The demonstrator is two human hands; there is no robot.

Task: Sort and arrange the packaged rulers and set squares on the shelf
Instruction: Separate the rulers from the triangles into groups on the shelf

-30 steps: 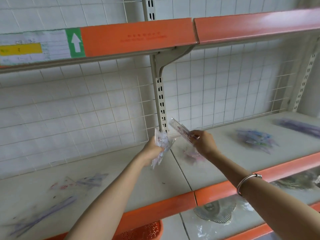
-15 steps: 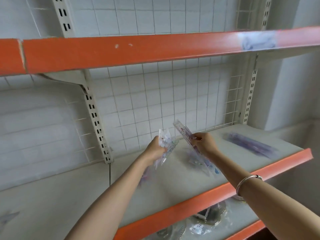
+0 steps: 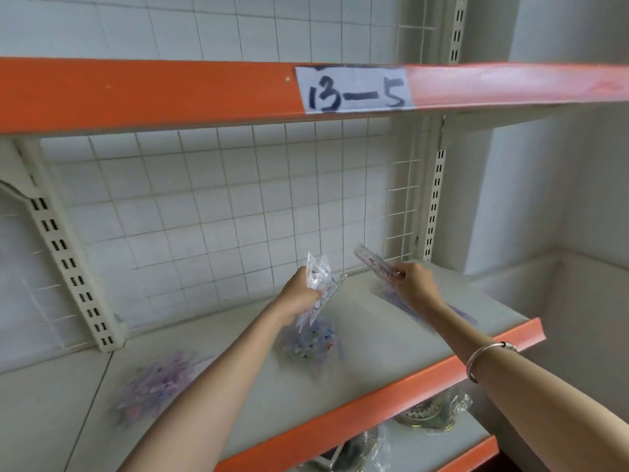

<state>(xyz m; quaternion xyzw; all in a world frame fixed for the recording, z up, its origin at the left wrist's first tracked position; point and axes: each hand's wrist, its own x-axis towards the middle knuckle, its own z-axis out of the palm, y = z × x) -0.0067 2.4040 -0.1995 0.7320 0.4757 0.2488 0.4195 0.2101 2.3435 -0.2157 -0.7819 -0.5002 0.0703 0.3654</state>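
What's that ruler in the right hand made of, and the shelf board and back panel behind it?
The ruler in the right hand: likely clear rigid plastic, glossy; it looks see-through and straight. The shelf board: probably painted metal, matte off-white, smooth. The back panel: seemingly white-coated wire; thin crossing bars form a grid.

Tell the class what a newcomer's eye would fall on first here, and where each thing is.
The handwritten label 13-5 stands out on the orange edge of the upper shelf. Below it, mid-frame, the left hand grips a bunch of clear packets and the right hand holds a packaged ruler tilted above the grey shelf. A silver bangle circles the right wrist.
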